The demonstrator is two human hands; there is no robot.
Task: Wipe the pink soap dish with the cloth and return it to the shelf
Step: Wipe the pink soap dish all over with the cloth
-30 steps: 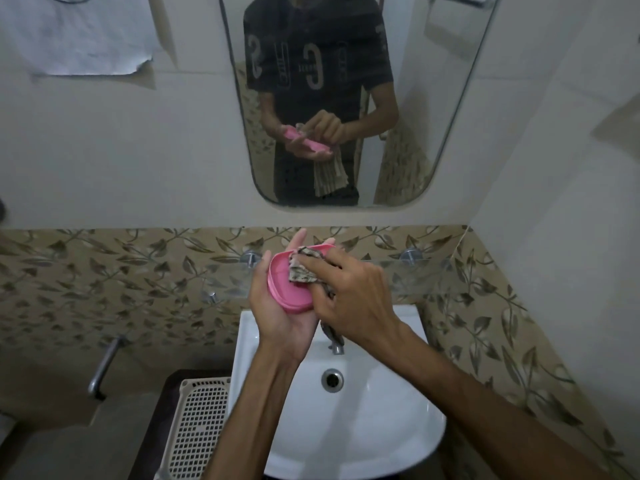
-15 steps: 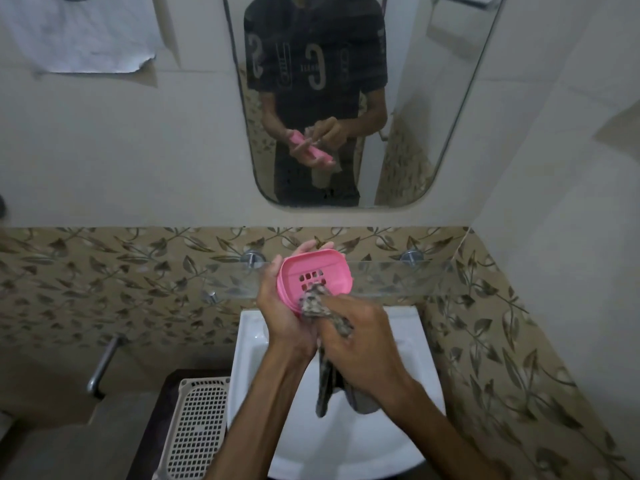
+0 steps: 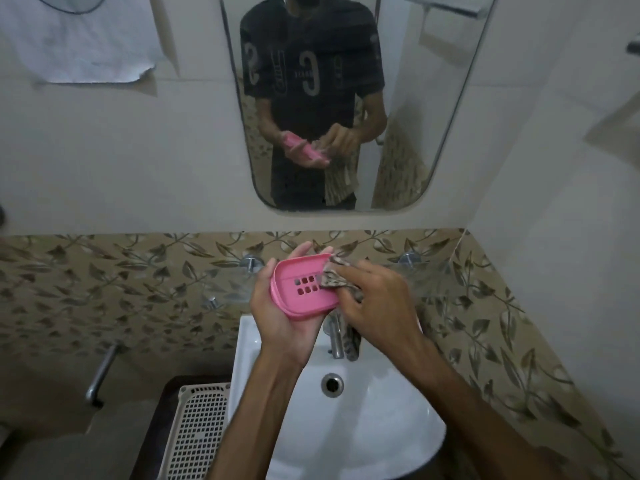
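Above the white sink (image 3: 363,427), the left hand (image 3: 280,317) cradles the pink soap dish (image 3: 304,289) (slotted inside up); the right hand (image 3: 377,303) grips the patterned cloth (image 3: 332,280), pressing it into the dish's right end.

pink soap dish (image 3: 304,289), grey patterned cloth (image 3: 334,280), white sink (image 3: 363,427), leaf-patterned tiles (image 3: 121,282).

Smooth pink plastic soap dish (image 3: 302,289), patterned woven cloth (image 3: 334,280), glossy white ceramic basin (image 3: 381,420), shiny metal tap (image 3: 335,337).

The glass shelf (image 3: 429,277) at twelve o'clock is bare. The tap (image 3: 335,336) stands under the hands at six o'clock.
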